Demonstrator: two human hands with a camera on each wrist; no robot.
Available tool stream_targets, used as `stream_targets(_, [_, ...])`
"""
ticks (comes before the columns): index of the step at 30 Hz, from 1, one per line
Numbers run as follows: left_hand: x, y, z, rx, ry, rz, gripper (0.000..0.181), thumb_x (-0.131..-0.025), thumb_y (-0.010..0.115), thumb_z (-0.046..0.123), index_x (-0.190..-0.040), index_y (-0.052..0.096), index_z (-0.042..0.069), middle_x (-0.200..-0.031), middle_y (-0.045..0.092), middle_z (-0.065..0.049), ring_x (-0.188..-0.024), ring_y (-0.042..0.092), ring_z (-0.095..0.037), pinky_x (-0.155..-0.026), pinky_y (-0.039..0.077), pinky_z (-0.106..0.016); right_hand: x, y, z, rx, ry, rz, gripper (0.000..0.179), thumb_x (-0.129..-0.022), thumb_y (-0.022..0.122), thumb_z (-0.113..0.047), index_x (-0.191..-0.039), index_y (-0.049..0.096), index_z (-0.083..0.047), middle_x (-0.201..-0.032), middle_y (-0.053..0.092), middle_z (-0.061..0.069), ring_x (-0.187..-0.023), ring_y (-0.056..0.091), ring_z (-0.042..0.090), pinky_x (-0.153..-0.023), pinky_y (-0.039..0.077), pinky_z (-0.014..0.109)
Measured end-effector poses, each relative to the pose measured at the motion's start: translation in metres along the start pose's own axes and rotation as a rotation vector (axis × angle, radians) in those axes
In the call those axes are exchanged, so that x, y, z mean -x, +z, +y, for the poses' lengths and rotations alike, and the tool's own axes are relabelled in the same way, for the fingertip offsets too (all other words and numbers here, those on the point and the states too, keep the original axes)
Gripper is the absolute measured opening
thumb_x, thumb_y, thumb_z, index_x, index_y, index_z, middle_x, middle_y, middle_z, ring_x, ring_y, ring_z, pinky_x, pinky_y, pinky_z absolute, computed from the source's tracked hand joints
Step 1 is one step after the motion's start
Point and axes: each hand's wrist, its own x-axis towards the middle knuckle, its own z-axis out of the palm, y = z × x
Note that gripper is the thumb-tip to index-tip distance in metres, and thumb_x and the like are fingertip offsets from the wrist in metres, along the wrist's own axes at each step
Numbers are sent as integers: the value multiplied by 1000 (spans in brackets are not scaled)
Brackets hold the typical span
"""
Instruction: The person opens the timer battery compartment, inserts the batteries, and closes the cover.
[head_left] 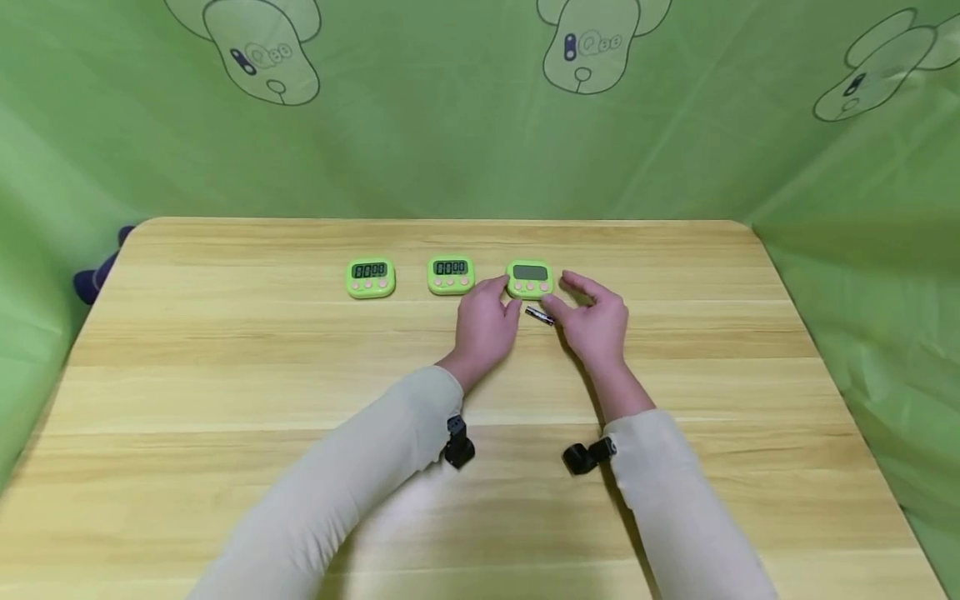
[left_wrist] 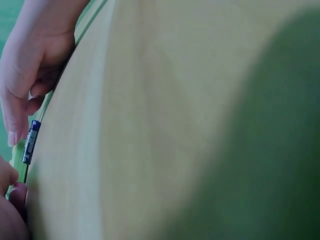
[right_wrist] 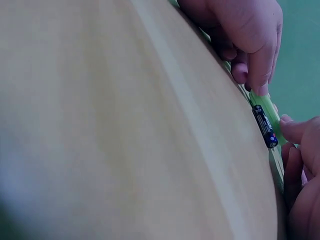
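A green digital timer [head_left: 529, 273] with a blank screen lies face up between both hands. My left hand [head_left: 483, 327] has its fingertips at the timer's left edge, thumb near the lower left corner. At the lower right corner, the thumb of my right hand [head_left: 597, 327] touches the timer, while its other fingers reach out past the right side. Just in front of the timer lies a small dark cylindrical battery [head_left: 539, 316], also seen against the green edge in the right wrist view. Neither hand holds the battery [right_wrist: 265, 126].
Two more green timers, a middle one [head_left: 451, 276] and a left one [head_left: 371, 278], stand in the same row with digits showing. The wooden table [head_left: 225, 375] meets a green curtain [head_left: 450, 158] at its back edge. A dark purple object [head_left: 92, 282] shows beyond the left edge.
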Motion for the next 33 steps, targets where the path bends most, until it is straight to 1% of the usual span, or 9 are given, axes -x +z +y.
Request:
stream_targets(3, [-2, 1, 0, -51, -16, 21, 36, -94, 71, 13, -125, 65, -3, -120, 67, -17, -89, 66, -20, -93, 55, -31, -3, 2, -2, 25, 10, -38, 44, -84, 84, -27, -124, 72, -10, -118, 71, 3, -102, 66, 18, -87, 56, 28])
stream_targets(4, [-3, 2, 0, -62, -21, 28, 35, -94, 71, 14, -125, 66, -3, -120, 68, -16, -94, 66, -22, -95, 55, -32, -3, 2, -3, 30, 10, -47, 42, -85, 83, -26, -122, 72, -10, -117, 71, 3, -103, 66, 19, -91, 54, 30])
stream_targets(6, [-3, 1, -1, -66, -26, 42, 34, -94, 71, 15, -124, 67, -2, -119, 68, -15, -95, 67, -22, -94, 56, -32, -3, 4, -5, 45, 4, -52, 38, -86, 82, -26, -119, 74, -11, -113, 72, 4, -91, 68, 21, -86, 55, 29])
stream_targets(10, [-1, 2, -6, -1, -11, 64, 33, -94, 72, 14, -122, 67, -3, -113, 70, -15, -79, 65, -14, -75, 58, -22, 0, 6, -7, 36, -9, -29, 34, -85, 83, -25, -115, 77, -12, -107, 74, 4, -52, 57, 16, -50, 48, 22])
stream_targets(13, [2, 2, -8, 79, 6, 85, 34, -92, 73, 11, -123, 67, -3, -101, 71, -12, -71, 61, -10, -63, 53, -16, 4, 7, -6, -8, -18, -2, 33, -84, 84, -23, -114, 77, -12, -104, 75, 4, -53, 54, 10, -44, 44, 18])
stream_targets(17, [5, -1, -10, 174, 31, 123, 35, -90, 75, 7, -123, 67, -4, -95, 70, -11, -72, 62, -12, -62, 53, -15, 10, 8, -6, -118, -33, 31, 34, -81, 86, -17, -113, 77, -9, -102, 75, 6, -62, 60, 11, -50, 52, 16])
stream_targets(23, [16, -6, -12, 331, 24, 170, 38, -86, 76, -1, -122, 66, -6, -107, 71, -16, -80, 66, -15, -69, 57, -15, 20, 10, -9, -266, -68, 47, 36, -78, 87, -9, -112, 75, -4, -101, 74, 13, -65, 59, 11, -54, 52, 13])
stream_targets(29, [32, -14, -16, 414, 52, 217, 43, -83, 77, -7, -124, 64, -9, -104, 69, -17, -80, 67, -18, -66, 59, -19, 34, 13, -12, -340, -148, -35, 32, -80, 83, 0, -110, 73, 5, -96, 71, 20, -70, 60, 14, -58, 53, 13])
stream_targets(33, [40, -17, -20, 466, 62, 240, 53, -79, 77, -13, -128, 60, -11, -101, 67, -17, -78, 67, -19, -63, 59, -21, 44, 16, -17, -419, -133, -114, 31, -81, 80, 5, -110, 70, 9, -96, 69, 19, -72, 67, 13, -65, 61, 20])
